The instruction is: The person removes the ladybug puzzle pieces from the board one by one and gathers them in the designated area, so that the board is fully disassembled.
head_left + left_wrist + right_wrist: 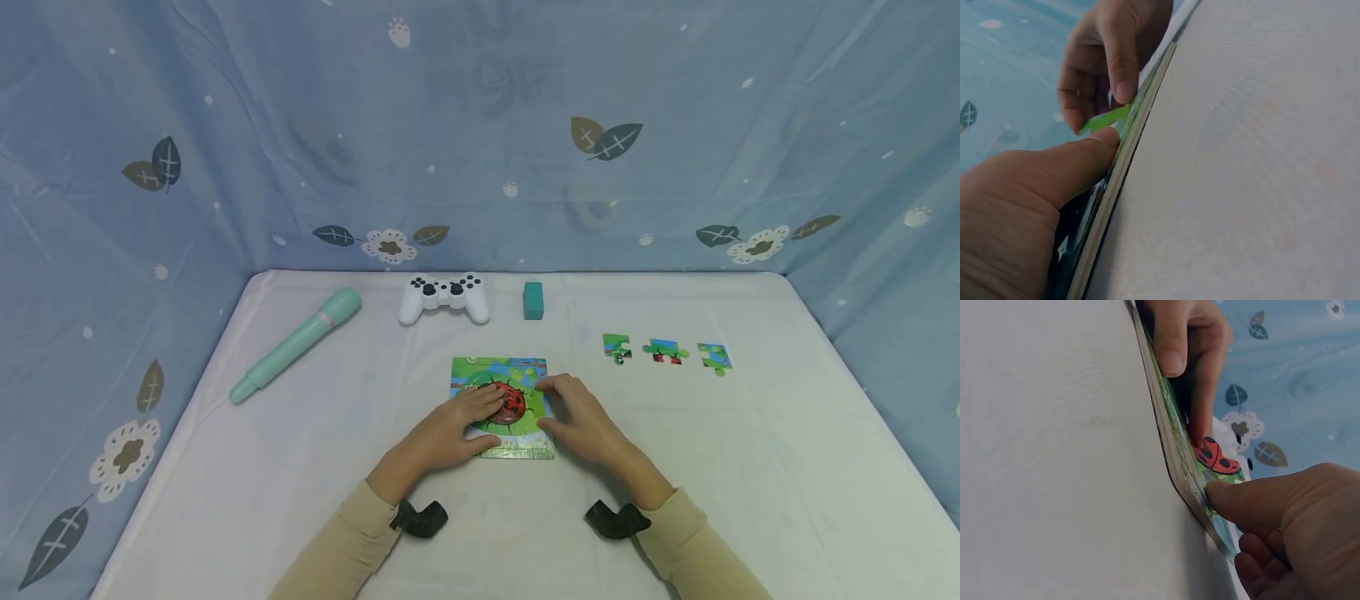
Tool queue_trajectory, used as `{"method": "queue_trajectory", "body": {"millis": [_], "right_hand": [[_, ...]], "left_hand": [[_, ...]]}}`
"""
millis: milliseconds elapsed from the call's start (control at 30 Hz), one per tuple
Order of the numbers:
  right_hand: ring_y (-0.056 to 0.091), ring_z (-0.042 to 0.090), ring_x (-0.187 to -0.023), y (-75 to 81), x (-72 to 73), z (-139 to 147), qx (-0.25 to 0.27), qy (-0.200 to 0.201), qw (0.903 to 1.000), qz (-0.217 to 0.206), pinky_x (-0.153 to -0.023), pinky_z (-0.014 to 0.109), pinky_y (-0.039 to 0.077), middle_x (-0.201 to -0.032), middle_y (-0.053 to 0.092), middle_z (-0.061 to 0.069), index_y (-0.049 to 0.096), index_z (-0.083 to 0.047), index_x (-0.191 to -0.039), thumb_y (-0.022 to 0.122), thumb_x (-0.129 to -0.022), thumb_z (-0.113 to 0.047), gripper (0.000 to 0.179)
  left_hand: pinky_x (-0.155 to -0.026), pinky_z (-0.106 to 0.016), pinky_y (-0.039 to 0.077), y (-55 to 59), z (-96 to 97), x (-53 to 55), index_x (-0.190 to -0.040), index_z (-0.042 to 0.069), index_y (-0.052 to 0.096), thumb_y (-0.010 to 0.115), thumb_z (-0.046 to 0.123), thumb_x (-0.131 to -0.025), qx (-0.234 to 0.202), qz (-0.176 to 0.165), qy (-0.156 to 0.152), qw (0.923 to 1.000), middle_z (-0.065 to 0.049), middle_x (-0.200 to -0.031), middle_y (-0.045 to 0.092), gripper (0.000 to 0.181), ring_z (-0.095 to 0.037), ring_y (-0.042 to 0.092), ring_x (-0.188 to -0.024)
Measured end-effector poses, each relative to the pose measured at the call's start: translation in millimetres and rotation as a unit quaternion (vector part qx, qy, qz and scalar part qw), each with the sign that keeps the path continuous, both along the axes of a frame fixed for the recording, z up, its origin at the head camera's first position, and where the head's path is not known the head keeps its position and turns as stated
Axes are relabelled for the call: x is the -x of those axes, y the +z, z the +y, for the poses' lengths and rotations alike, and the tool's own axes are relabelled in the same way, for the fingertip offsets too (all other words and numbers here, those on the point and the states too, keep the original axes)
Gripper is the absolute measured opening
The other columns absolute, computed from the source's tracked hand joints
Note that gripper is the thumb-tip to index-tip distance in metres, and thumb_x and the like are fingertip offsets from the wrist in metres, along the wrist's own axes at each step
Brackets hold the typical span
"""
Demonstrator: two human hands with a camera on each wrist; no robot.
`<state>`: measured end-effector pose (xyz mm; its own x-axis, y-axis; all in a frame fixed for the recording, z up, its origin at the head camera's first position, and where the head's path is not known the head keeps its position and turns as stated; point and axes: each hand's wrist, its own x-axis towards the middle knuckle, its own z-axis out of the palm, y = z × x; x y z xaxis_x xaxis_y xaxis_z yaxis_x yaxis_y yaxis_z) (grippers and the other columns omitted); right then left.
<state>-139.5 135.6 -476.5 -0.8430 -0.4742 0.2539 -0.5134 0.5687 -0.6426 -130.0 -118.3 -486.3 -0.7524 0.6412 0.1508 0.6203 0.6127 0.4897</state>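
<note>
A ladybug jigsaw puzzle [517, 448] lies in its tray in front of me, with a red ladybug in its middle. My left hand [453, 429] rests on the puzzle's left side, fingers stretched over the ladybug and thumb along the near part. At the right edge, my right hand [588, 425] holds a puzzle piece [1219, 464] between thumb and fingers. The piece, red with black spots and green, is tilted up from the puzzle in the right wrist view. Its green side [1105, 120] shows in the left wrist view. The right fingertips are partly hidden behind it.
Three loose puzzle pieces, one of them a middle piece [666, 350], lie to the right. A white game controller [444, 298] and a teal block [533, 301] sit at the back. A mint-green tube-shaped object [296, 346] lies at left on the white table [750, 467].
</note>
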Motion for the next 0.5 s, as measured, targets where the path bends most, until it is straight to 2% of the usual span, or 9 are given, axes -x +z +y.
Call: {"method": "queue_trajectory", "body": {"millis": [167, 500], "right_hand": [[0.052, 0.025, -0.11, -0.9, 1.0, 0.7, -0.011, 0.01, 0.9993, 0.033, -0.094, 0.043, 0.048, -0.116, 0.058, 0.01, 0.054, -0.002, -0.118, 0.076, -0.077, -0.005, 0.047], [0.054, 0.023, -0.105, -0.4, 1.3, 0.7, -0.017, 0.004, 0.9996, 0.021, -0.089, 0.042, 0.05, -0.115, 0.06, 0.011, 0.057, -0.001, -0.119, 0.076, -0.078, -0.008, 0.047]], "left_hand": [[-0.119, -0.04, 0.026, 0.7, 0.0, -0.1, -0.141, 0.008, 0.045, 0.062, 0.041, -0.09, -0.004, 0.001, -0.002, 1.0, -0.003, -0.149, 0.041, 0.063, -0.019, 0.034, -0.14], [-0.119, -0.039, 0.025, 2.7, 0.2, -0.5, -0.142, 0.007, 0.044, 0.062, 0.039, -0.09, -0.003, 0.004, -0.006, 1.0, -0.005, -0.148, 0.041, 0.063, -0.02, 0.034, -0.14]]}}
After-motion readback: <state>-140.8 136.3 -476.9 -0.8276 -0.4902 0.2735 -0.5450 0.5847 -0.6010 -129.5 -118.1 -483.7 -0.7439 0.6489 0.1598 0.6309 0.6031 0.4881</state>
